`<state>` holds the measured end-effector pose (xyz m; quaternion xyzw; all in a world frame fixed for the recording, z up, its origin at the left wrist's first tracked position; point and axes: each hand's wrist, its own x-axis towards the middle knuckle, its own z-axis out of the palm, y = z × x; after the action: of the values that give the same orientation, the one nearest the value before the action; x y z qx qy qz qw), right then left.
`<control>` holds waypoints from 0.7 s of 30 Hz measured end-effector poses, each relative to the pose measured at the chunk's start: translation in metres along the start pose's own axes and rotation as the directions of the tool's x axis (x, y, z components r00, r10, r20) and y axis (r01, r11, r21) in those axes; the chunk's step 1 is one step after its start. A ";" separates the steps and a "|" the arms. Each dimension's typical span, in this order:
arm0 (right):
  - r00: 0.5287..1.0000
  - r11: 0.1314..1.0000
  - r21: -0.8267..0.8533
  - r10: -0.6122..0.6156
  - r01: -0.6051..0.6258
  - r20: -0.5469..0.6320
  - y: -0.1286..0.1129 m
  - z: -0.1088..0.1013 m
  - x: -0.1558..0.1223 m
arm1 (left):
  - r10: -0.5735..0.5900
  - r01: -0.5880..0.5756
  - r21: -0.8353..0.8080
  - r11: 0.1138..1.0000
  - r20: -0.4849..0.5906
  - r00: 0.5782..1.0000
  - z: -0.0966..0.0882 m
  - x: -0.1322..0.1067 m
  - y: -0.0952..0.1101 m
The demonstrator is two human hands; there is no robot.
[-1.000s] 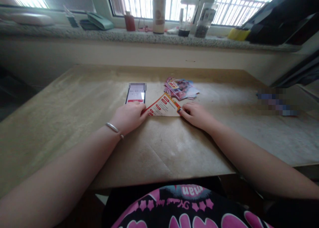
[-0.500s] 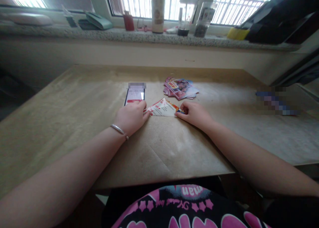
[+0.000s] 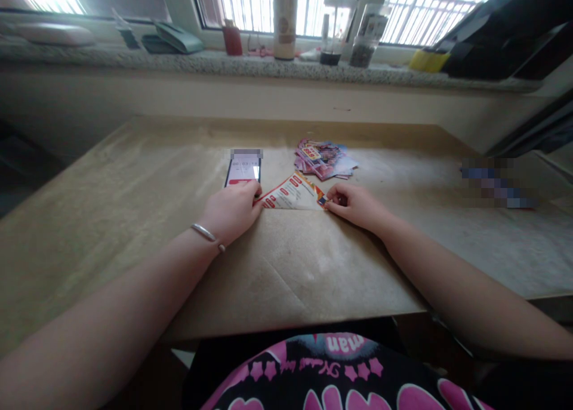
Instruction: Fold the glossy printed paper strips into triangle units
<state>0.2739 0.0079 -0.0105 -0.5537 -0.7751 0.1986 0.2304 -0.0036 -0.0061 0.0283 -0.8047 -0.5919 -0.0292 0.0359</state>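
left hand [image 3: 233,210] is resting half-curled against the left corner of a folded red-printed flyer [image 3: 293,193], grip unclear; right hand [image 3: 353,206] is pinching its right corner; print is unreadable.

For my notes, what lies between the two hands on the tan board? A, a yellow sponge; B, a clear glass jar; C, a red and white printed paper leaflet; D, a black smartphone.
C: the red and white printed leaflet lies on the tan board, one end touched by the left hand, the other pinched by the right hand.
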 end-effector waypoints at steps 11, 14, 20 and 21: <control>0.960 0.954 0.114 -0.280 0.276 0.018 0.006 -0.011 -0.006 | 0.262 -0.265 -0.074 0.961 -0.053 0.964 0.002 0.004 -0.010; 0.930 0.929 0.086 -0.364 0.360 0.043 0.008 -0.013 -0.007 | 0.418 -0.421 -0.101 0.902 -0.044 0.907 0.003 0.004 -0.013; 0.872 0.877 0.057 -0.480 0.477 0.092 0.009 -0.016 -0.006 | 0.513 -0.517 -0.092 0.851 -0.060 0.856 0.002 0.003 -0.013; 0.867 0.873 0.054 -0.488 0.485 0.096 0.009 -0.017 -0.006 | 0.535 -0.539 -0.087 0.838 -0.063 0.842 0.002 0.004 -0.013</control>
<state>0.2919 0.0060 -0.0025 -0.3260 -0.8979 0.1744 0.2390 -0.0150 0.0014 0.0267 -0.9384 -0.3397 -0.0623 0.0126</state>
